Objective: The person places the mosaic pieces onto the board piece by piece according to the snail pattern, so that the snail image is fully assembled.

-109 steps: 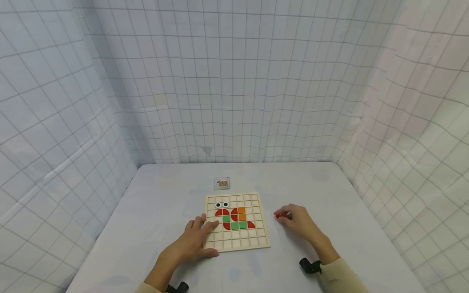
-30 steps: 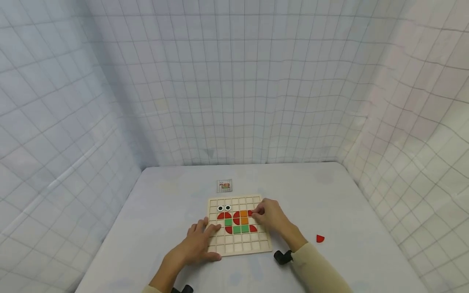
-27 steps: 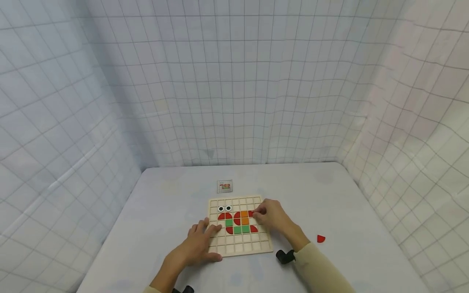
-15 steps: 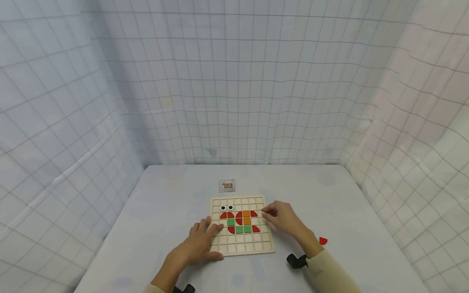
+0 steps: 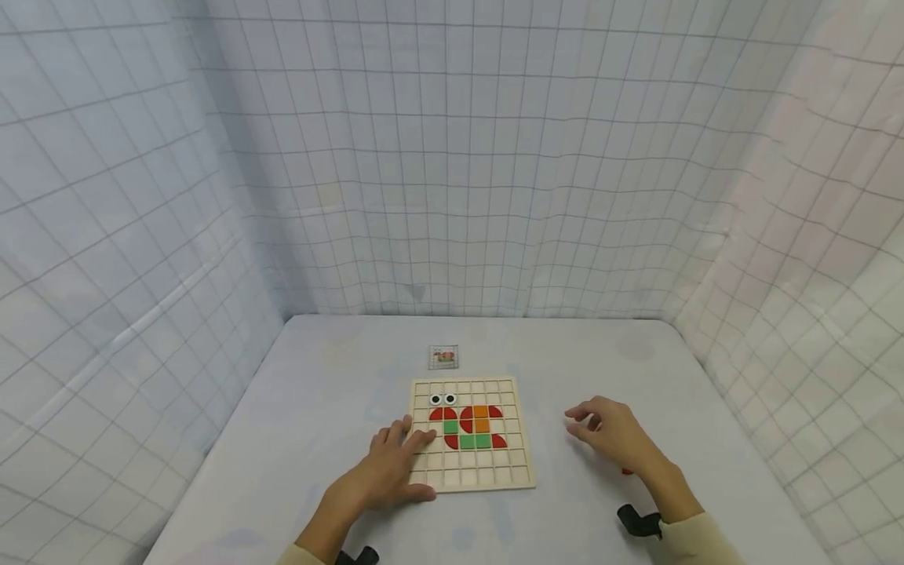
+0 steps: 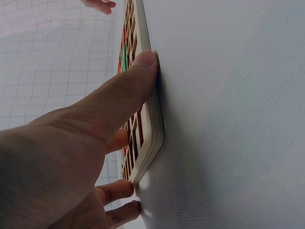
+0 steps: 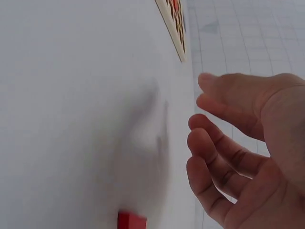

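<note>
A square wooden grid board (image 5: 472,475) lies on the table with red, green and orange flat pieces and two eye pieces (image 5: 442,399) in its cells. My left hand (image 5: 384,471) rests on the board's near left corner. One finger reaches over the grid and the thumb (image 6: 138,71) presses along the front edge. Off to the board's right hangs my right hand (image 5: 613,431), its fingers loosely bent with nothing between them. Mostly hidden below the right wrist in the head view, a loose red piece (image 7: 131,221) lies on the table. A red quarter-circle (image 5: 495,412) sits beside the orange squares.
Behind the board lies a small card (image 5: 443,357) printed with a similar coloured figure on a grid. White sheeting (image 5: 452,196) with grid lines hangs at the back and both sides of the white table (image 5: 339,369).
My right hand brought a red quarter-circle to the board, let it go beside the upper orange square, and has moved right, over the loose red piece. My left hand has stayed on the board.
</note>
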Demonstrator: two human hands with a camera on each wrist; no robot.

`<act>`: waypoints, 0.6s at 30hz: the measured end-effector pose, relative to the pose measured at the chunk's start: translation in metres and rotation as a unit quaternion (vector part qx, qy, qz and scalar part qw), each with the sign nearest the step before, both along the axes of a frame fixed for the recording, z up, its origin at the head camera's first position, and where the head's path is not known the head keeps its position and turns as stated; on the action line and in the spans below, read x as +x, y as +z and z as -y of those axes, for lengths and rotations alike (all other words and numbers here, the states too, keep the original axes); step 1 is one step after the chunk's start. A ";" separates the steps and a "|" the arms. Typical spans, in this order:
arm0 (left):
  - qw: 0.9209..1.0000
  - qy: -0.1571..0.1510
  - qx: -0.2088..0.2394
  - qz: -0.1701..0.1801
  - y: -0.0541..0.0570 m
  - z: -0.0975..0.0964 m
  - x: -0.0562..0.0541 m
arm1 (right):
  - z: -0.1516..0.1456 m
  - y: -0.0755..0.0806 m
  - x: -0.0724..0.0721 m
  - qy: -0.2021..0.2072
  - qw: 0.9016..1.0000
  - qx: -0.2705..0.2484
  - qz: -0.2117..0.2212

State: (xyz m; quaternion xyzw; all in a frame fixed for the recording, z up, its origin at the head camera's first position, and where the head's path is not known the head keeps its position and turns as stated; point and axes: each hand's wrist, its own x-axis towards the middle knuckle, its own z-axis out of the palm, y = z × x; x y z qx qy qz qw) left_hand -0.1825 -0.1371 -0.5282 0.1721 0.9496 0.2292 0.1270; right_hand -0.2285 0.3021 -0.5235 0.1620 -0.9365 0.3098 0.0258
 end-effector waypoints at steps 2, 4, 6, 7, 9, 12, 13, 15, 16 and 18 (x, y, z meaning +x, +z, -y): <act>1.000 0.001 -0.004 0.001 0.001 0.000 0.001 | -0.017 0.000 0.005 0.007 1.000 -0.005 0.014; 1.000 0.001 -0.005 0.003 0.001 0.000 0.001 | -0.036 -0.001 0.009 0.010 0.999 -0.009 0.035; 1.000 0.000 -0.005 0.004 0.001 -0.001 0.000 | -0.055 -0.001 0.014 0.011 0.998 -0.018 0.061; 1.000 -0.001 -0.005 0.005 0.000 -0.002 -0.001 | -0.065 -0.002 0.016 0.014 0.997 -0.024 0.073; 1.000 0.000 -0.003 0.008 0.000 -0.002 -0.001 | -0.081 -0.003 0.019 0.021 0.995 -0.030 0.091; 1.000 0.001 0.000 0.010 0.000 -0.001 -0.001 | -0.097 -0.004 0.022 0.042 0.992 -0.036 0.117; 1.000 0.001 0.001 0.010 -0.001 -0.001 -0.001 | -0.100 -0.005 0.023 0.048 0.990 -0.038 0.125; 1.000 -0.001 0.005 0.010 0.001 0.000 -0.002 | -0.105 -0.006 0.024 0.057 0.988 -0.040 0.135; 1.000 0.000 0.008 0.010 0.001 0.001 -0.001 | -0.106 -0.007 0.024 0.062 0.988 -0.039 0.137; 1.000 -0.001 0.014 0.011 0.001 0.001 0.000 | -0.107 -0.008 0.025 0.065 0.988 -0.038 0.132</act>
